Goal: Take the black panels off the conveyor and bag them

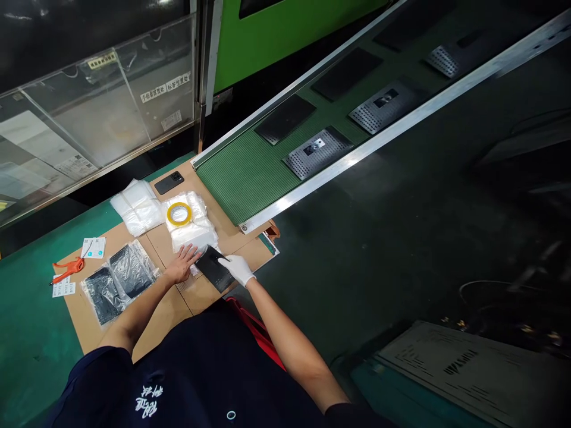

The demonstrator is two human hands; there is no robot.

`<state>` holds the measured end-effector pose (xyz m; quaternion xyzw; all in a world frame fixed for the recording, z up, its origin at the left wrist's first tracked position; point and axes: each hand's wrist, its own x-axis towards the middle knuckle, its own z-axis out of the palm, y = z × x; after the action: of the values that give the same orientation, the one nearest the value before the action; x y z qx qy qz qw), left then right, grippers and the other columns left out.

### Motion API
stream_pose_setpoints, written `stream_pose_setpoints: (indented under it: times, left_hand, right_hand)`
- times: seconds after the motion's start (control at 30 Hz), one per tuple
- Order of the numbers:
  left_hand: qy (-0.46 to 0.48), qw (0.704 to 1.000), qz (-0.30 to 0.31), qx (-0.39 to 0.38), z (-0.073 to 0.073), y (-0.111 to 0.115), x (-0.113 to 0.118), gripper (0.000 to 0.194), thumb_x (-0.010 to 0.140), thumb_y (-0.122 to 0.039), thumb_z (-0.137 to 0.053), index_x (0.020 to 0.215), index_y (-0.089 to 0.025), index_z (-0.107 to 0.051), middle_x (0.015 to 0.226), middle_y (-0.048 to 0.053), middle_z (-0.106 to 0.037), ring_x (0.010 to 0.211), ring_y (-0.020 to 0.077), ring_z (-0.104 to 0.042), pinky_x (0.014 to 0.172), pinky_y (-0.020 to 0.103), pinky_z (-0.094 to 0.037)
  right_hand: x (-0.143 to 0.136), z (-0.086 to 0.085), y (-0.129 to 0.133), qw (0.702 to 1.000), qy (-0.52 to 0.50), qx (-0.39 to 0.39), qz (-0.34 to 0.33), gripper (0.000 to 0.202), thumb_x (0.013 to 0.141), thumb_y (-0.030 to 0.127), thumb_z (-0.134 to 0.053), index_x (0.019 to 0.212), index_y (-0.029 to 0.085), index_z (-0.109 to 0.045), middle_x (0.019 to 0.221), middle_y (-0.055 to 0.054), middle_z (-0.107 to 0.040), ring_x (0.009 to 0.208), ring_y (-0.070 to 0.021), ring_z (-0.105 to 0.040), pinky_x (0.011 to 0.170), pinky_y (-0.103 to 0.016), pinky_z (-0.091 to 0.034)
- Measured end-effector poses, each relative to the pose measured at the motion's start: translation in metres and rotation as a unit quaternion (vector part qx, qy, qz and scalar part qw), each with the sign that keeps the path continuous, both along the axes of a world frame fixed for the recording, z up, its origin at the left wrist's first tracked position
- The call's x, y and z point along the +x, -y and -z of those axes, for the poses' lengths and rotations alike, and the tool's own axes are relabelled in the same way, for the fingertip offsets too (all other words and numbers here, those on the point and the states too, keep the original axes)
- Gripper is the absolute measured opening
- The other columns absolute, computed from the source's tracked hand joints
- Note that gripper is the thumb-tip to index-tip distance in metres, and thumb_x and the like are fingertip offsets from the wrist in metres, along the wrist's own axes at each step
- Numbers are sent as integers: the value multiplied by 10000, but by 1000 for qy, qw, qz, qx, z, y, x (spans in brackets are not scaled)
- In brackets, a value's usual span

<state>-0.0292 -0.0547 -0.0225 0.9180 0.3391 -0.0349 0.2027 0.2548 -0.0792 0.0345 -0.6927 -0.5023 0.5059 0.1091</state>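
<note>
My right hand [239, 270], in a white glove, grips the right edge of a flat black plastic panel [213, 270] over the cardboard. My bare left hand [181, 265] is at the panel's left end, by the lower edge of a stack of clear plastic bags [194, 233]. Its fingers are stretched out and a little apart. A yellow roll of tape [179, 214] lies on that stack. To the left, black panels in clear bags [134, 272] rest side by side. Whether the held panel's end is inside a bag is too small to tell.
A green conveyor belt [232, 184] slopes down from the upper right, carrying several black panels [317, 152]. On the cardboard [160, 321] lie another bag stack [137, 208] and a phone [169, 182]. Orange cutters [71, 267] and label sheets [93, 247] sit at the left.
</note>
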Motion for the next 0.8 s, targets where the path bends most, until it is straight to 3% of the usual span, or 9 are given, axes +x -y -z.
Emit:
stream_pose_setpoints:
  times: [0.17, 0.47, 0.63, 0.8]
  left_hand:
    - [9, 1000, 13, 13, -4, -4, -3, 785, 909, -65, -421, 1664, -183, -243, 1737, 110, -262, 1636, 312, -56, 1312, 551, -108]
    - [51, 998, 28, 39, 3, -12, -1, 660, 1014, -95, -327, 1659, -208, -243, 1715, 85, -316, 1635, 234, -32, 1315, 518, -158]
    - [100, 994, 2, 51, 0, -21, 3, 599, 1052, -114, -265, 1645, -190, -289, 1672, 102, -404, 1623, 203, -145, 1316, 472, -223]
    - [162, 985, -23, 46, -4, -32, 7, 554, 1068, -131, -253, 1607, -169, -374, 1628, 139, -468, 1593, 200, -273, 1306, 506, -282]
  right_hand:
    - [-2, -1, -2, 1000, -23, 16, 4, 385, 861, 496, -600, 652, 180, -670, 665, -31, -661, 688, -181, -553, 615, -281, -354]
    - [-4, 0, -5, 995, -60, 50, 56, 402, 842, 529, -602, 722, 172, -741, 747, -64, -740, 758, -228, -628, 673, -300, -437]
    - [-9, 0, -1, 988, -102, 72, 91, 388, 827, 528, -636, 811, 171, -787, 801, -61, -776, 818, -247, -670, 733, -318, -500]
    - [-9, -8, 0, 976, -141, 90, 137, 453, 821, 594, -641, 886, 179, -811, 890, -70, -808, 918, -275, -709, 837, -364, -553]
